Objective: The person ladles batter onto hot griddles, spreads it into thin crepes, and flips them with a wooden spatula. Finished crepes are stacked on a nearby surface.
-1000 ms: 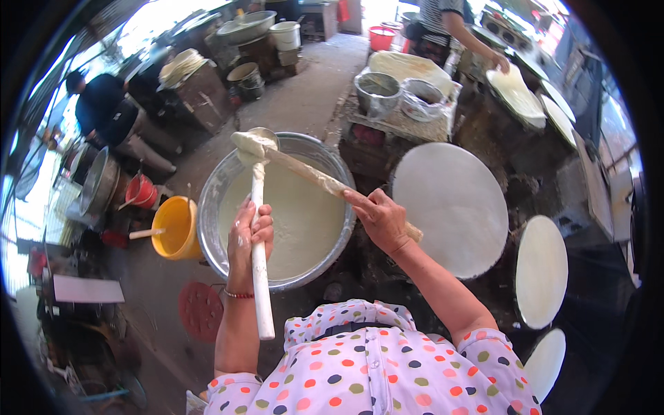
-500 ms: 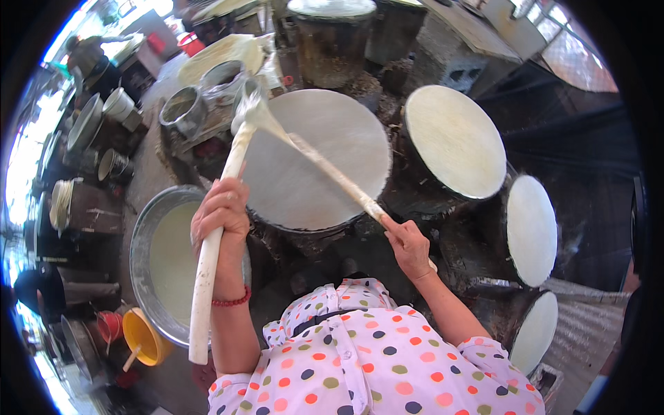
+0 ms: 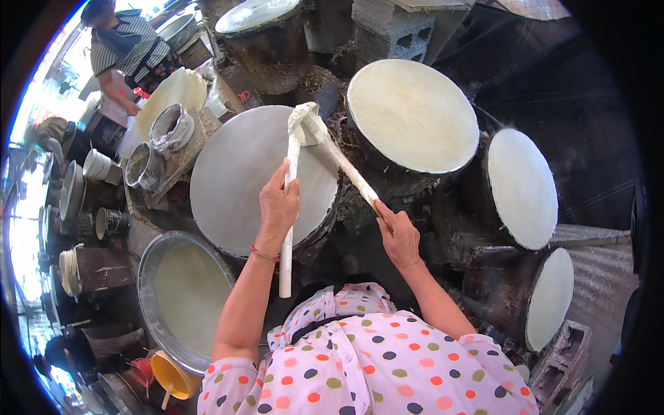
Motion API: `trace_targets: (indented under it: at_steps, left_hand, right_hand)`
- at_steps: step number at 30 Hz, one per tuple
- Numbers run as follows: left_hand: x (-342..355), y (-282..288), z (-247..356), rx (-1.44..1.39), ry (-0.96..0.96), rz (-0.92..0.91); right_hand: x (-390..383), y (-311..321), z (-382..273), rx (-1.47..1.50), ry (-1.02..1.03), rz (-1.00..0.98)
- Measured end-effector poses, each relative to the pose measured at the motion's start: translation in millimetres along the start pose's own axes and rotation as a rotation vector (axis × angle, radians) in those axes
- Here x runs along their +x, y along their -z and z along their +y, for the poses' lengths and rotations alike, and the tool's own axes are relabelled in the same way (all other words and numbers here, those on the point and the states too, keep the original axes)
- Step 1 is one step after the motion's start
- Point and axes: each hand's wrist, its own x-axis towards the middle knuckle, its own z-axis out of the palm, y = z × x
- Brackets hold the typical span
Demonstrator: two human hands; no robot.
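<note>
My left hand [image 3: 277, 202] is closed round a long white handle [image 3: 286, 270], held upright across the view. My right hand [image 3: 398, 236] grips a pale, batter-smeared wooden handle [image 3: 356, 178] slanting up leftward. Their heads [image 3: 307, 123] meet over the right part of a large grey round griddle [image 3: 242, 176], coated in thick cream batter; I cannot tell exactly where one tool ends and the other begins. A metal basin [image 3: 162, 304] of pale batter stands at lower left, beside my left forearm.
Cream-topped round griddles [image 3: 411, 114] on dark drum bases curve round the right side. Bowls [image 3: 171, 128] on a worktop stand upper left, near a person in striped top [image 3: 128, 48]. Buckets [image 3: 173, 373] crowd the left. A concrete block [image 3: 567, 360] is at lower right.
My view has swung right from the batter basin toward the griddles. Both hands have carried the tools from over the basin to over the grey griddle, still holding them.
</note>
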Motion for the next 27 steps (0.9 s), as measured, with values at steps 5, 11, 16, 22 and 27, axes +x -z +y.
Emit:
trace_targets:
  at_steps: [5, 11, 16, 22, 27]
  left_hand:
    - [13, 12, -23, 0.403, -0.429, 0.093]
    - [40, 59, -42, 0.569, -0.367, 0.182]
    - [47, 105, -17, 0.519, -0.538, 0.487]
    - [-25, 135, -1, 0.333, -0.476, 0.381]
    - [-56, 140, 2, 0.235, -0.394, 0.412]
  right_hand:
    - [-9, -6, -23, -0.042, -0.119, -0.149]
    - [-11, -19, -50, 0.436, -0.314, -0.008]
    - [3, -54, -86, 0.595, -0.467, -0.12]
    - [3, -51, -118, 0.933, -0.804, -0.189]
    - [27, -81, -138, 0.79, -0.633, -0.238]
